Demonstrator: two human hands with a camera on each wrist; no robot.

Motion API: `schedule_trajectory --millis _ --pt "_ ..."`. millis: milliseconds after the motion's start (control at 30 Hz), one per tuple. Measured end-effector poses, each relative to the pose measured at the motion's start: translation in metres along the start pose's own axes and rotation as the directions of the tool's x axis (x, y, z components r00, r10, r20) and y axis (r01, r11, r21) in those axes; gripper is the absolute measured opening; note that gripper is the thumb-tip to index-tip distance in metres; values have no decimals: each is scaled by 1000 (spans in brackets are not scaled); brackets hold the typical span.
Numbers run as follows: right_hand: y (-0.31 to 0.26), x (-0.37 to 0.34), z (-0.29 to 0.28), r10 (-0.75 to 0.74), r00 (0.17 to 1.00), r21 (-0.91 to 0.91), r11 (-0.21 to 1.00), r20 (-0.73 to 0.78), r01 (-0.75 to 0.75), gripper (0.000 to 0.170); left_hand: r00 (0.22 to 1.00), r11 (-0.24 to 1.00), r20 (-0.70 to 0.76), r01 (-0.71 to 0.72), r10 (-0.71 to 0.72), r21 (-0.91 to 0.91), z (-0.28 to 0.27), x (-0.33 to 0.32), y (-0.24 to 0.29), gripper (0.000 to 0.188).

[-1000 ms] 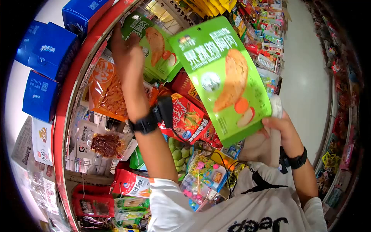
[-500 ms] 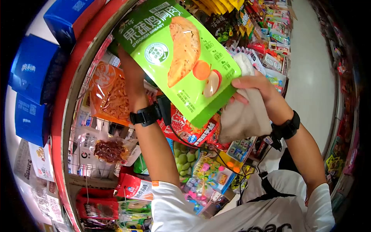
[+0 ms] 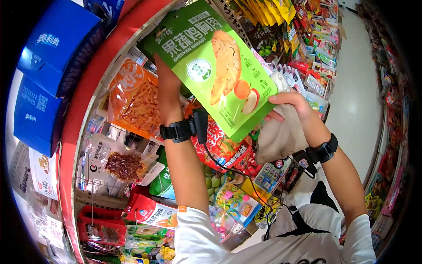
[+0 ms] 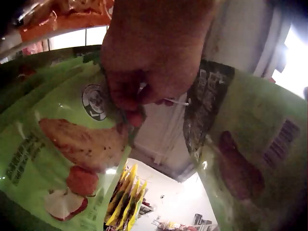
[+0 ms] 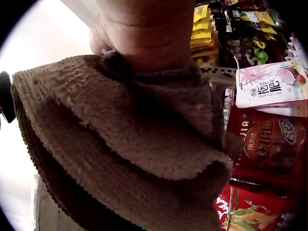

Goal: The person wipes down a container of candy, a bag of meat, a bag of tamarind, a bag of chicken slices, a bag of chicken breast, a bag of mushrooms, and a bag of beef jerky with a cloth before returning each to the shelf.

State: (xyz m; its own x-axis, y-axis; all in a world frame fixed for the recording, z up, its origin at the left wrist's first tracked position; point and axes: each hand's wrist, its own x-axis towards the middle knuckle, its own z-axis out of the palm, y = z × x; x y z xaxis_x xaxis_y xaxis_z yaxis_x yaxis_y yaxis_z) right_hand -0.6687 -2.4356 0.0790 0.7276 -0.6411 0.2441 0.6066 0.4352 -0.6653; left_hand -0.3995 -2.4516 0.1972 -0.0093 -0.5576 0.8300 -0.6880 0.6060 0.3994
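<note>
A green chicken breast bag (image 3: 220,88) is tilted in front of the display in the head view, overlapping my left hand's fingers. My right hand (image 3: 296,108) pinches its lower right corner, thumb on the front, and also holds a beige cloth (image 3: 281,136) that hangs beneath. The cloth fills the right wrist view. Fingers of my left hand (image 4: 149,72) are curled round a thin white hook rod (image 4: 178,102) whose tip sticks out. Beside those fingers hang more green bags (image 4: 82,139); the other bag's dark top (image 4: 207,106) is close to the tip.
Below the left hand hang an orange snack bag (image 3: 134,99) and a clear pack of dark meat (image 3: 125,166). Blue boxes (image 3: 57,48) line the red shelf edge (image 3: 88,83). Yellow bags (image 3: 263,13) hang at the back. An aisle floor (image 3: 351,110) runs along the right.
The held bag has moved left and up from the right side to my left hand, and now covers its fingers. My right hand has come along with the cloth.
</note>
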Motion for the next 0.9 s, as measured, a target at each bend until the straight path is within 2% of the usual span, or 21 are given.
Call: schedule_trajectory --millis 133,200,267,367,500,700,767,800,900 --pt "1 2 -11 34 999 -2 999 22 -34 16 968 954 64 -251 244 161 -2 5 -16 38" --pt "2 5 -16 48 998 48 998 36 -50 16 980 972 44 -197 193 128 3 5 -1 38" --pt "2 5 -17 43 999 49 998 14 -43 16 999 999 -13 41 -42 -24 9 -2 22 37" --pt "1 6 -16 19 1000 33 999 3 -19 16 998 997 41 -47 45 66 9 4 22 36" --pt "-2 7 -11 -12 1000 -1 1000 12 12 16 1000 999 2 -3 3 -50 9 1 17 36" --pt "3 14 -19 102 989 62 992 107 -109 18 999 999 -15 45 -45 -6 6 -4 17 36" --pt "5 14 -17 115 992 78 990 52 -119 19 999 999 -5 49 -50 -8 6 -3 21 36" --pt "6 14 -16 122 992 86 989 24 -124 20 999 996 29 36 -34 -81 7 -1 23 36" --pt "6 16 -19 107 994 26 994 25 -107 19 1000 998 11 -1 1 65 3 1 7 37"
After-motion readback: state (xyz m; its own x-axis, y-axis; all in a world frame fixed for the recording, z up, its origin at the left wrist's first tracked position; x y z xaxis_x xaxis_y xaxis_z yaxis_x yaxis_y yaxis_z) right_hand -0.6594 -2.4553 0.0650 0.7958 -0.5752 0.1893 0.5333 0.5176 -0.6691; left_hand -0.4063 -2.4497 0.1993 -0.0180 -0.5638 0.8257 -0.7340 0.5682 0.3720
